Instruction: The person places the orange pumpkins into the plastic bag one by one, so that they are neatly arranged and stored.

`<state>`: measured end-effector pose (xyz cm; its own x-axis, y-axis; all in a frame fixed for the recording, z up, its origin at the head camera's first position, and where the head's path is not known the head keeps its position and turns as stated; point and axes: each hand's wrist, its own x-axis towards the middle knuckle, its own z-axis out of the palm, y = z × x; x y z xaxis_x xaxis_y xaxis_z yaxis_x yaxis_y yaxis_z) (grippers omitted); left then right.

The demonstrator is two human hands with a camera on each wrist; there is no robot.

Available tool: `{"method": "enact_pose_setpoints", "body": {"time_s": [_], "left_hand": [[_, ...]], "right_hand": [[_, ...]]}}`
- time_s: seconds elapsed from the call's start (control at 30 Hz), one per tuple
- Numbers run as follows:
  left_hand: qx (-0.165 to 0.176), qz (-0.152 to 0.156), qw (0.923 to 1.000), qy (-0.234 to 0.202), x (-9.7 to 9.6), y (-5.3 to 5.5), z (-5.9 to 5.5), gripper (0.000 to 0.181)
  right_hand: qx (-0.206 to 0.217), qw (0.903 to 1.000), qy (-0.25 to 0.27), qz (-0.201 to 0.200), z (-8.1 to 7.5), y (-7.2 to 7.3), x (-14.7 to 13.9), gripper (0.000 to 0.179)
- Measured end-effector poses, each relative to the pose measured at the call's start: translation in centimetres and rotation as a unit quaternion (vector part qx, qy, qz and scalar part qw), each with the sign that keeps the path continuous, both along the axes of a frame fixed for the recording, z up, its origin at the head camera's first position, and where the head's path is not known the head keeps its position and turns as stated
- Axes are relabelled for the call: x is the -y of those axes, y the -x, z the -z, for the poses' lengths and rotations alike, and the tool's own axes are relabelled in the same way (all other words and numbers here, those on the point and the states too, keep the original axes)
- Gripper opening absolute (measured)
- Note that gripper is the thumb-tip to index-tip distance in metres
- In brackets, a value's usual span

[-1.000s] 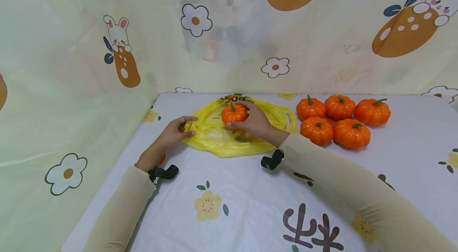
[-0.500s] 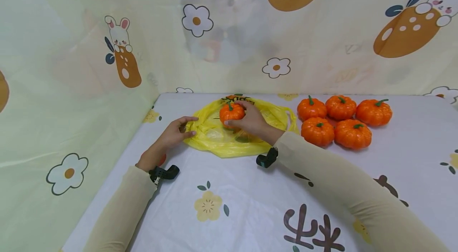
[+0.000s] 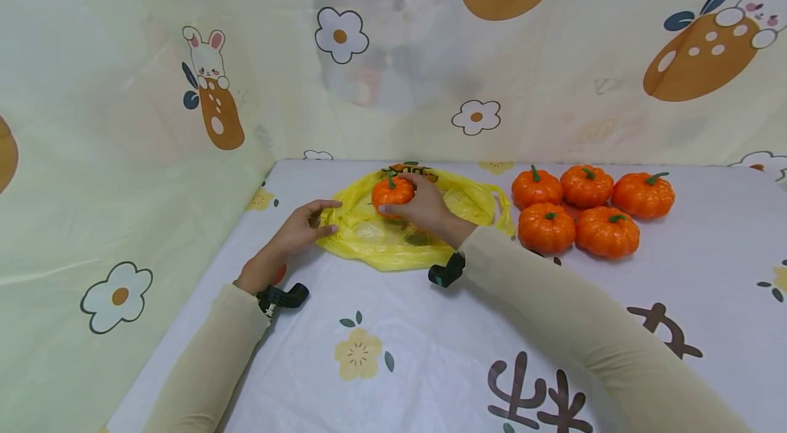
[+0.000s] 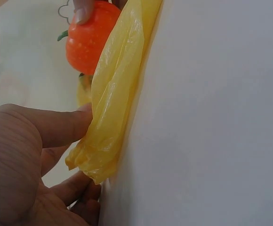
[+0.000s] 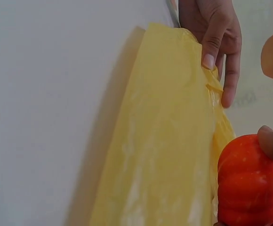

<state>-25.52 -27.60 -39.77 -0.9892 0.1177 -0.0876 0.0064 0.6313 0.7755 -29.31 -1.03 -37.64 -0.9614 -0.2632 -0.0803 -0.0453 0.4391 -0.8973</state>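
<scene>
Here at left-centre of the frame, your left hand [image 3: 294,232] sits with thumb and fingers spread apart at the left rim of the yellow bag [image 3: 381,257], and your best play looks to be bracing that limp rim up and outward. Mid-frame, over the bag, comes the orange pumpkin [image 3: 389,197], stem up, leaning slightly to upper left, its squat body a touch longer side to side; whether its underside touches the bag, you can't tell. Your right hand [image 3: 427,206] grips it from the right, so a light, level carry, clear of the rim, seems wisest, with five more pumpkins [image 3: 587,194] waiting at frame right.
</scene>
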Motion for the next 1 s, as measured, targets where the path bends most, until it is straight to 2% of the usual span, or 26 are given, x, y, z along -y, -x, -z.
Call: {"method": "enact_pose_setpoints", "body": {"time_s": [0.27, 0.57, 1.0], "left_hand": [[0.003, 0.002, 1.0, -0.001, 0.0, -0.1, -0.2, 0.05], [0.01, -0.003, 0.9999, 0.002, -0.2, 0.0, -0.2, 0.049], [0.015, -0.004, 0.9998, -0.012, -0.1, 0.0, -0.2, 0.049]], "right_hand": [[0.01, 0.9998, -0.015, 0.009, 0.0, 0.2, 1.2, 0.089], [-0.007, 0.9998, -0.016, 0.002, 0.1, 0.4, 2.0, 0.088], [-0.025, 0.9982, -0.053, 0.015, 0.7, 1.1, 3.1, 0.087]]}}
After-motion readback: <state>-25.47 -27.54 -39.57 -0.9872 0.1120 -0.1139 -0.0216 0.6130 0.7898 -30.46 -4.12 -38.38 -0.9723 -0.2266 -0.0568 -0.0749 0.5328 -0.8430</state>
